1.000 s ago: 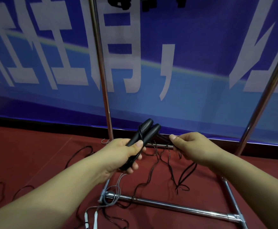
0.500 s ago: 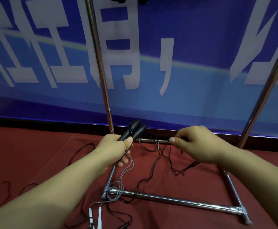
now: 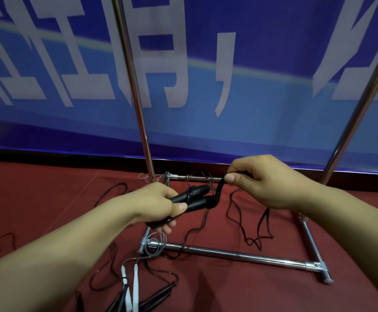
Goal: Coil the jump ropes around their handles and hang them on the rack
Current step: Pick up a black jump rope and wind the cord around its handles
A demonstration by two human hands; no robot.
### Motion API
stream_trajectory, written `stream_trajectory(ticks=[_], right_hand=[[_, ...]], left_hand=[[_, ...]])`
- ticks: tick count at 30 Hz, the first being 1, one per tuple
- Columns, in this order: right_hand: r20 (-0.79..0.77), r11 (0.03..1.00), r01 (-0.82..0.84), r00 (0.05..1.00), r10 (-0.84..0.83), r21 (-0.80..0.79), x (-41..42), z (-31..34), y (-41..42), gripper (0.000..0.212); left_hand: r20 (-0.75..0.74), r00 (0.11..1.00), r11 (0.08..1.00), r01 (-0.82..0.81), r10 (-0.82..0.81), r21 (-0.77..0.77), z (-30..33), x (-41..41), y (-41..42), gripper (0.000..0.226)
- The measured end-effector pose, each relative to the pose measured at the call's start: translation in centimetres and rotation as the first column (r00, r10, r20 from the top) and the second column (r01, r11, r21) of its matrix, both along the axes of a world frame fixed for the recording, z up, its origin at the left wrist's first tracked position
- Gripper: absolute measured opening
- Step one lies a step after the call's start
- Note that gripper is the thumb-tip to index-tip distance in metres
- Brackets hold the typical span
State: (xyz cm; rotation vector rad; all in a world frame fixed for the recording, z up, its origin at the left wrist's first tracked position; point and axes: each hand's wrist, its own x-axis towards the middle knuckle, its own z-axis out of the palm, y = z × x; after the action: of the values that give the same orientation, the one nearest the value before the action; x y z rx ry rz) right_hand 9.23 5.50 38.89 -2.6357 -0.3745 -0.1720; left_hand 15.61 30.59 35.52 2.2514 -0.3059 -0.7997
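Black handles: pair of black, rounded plastic jump-rope handles (image 3: pixel 189 197), held side by side, tips pointing far-right, above the red carpeted floor (image 3: pixel 48 199).
Left hand: left hand (image 3: pixel 158 204) wraps the handles' near ends; thumb lies on top, fingers curled beneath.
Right hand: right hand (image 3: pixel 265 182) pinches the thin black cord (image 3: pixel 220 188) between thumb and curled fingers, just right of the handle tips.
Cord state: a few turns sit at the far ends of the handles; the rest trails in loose loops (image 3: pixel 248 224) to the floor.
Rack: chrome tubular rack (image 3: pixel 228 254), base bars on the floor, uprights rising left and right; hanging rail out of view.
Other ropes: white-handled rope (image 3: pixel 129 287) and dark handles (image 3: pixel 158 294) lie near-left, uncoiled.
Step judged: winding, early stage.
Technique: keep the cord taut, lay turns side by side along the handles, keep both handles clamped together, feed slack clear of the rack base to avoid snags.
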Motion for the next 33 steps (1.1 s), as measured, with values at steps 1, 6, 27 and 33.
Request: stream_trajectory(ticks=[1, 6, 27, 33], right_hand=[[0.005, 1.0, -0.013, 1.0, 0.014, -0.003, 0.0, 0.0, 0.0, 0.016], [0.022, 1.0, -0.021, 1.0, 0.021, 0.006, 0.0, -0.2, 0.3, 0.014], [0.057, 0.987, 0.104, 0.992, -0.112, 0.119, 0.1, -0.5, -0.5, 0.012], [-0.085, 0.908, 0.229, 0.973, -0.213, 0.352, -0.1, -0.8, -1.2, 0.023]], left_hand=[[-0.014, 1.0, 1.0, 0.016, -0.016, 0.0, 0.1, -0.1, -0.1, 0.022], [-0.002, 0.993, 0.993, 0.115, -0.115, 0.017, 0.3, -0.7, -0.1, 0.019], [-0.036, 0.913, 0.898, 0.393, -0.407, -0.201, 2.9, -2.9, -1.9, 0.024], [-0.023, 0.912, 0.852, 0.373, -0.409, -0.366, 3.4, -3.0, -1.8, 0.023]])
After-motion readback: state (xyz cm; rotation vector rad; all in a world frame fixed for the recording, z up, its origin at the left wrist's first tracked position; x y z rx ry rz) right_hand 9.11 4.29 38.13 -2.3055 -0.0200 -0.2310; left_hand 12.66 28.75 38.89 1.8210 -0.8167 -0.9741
